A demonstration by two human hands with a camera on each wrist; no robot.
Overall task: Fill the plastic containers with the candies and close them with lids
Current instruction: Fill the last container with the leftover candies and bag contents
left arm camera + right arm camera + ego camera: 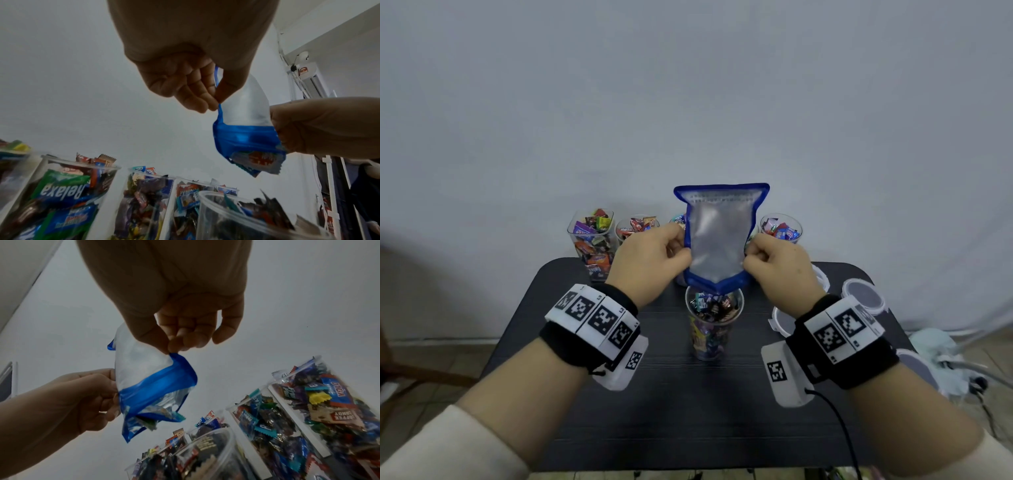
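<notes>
Both hands' fingers [205, 91] pinch the upturned pouch [717, 240], hiding a rear container [678, 221].

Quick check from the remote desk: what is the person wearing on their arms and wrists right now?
Both hands are bare. The left wrist carries a black strap with a row of white panels printed with black square markers, and a white camera block beneath. The right wrist has the same, plus a black cable trailing from its white block. Cream sleeves cover the forearms near the bottom edge.
</notes>
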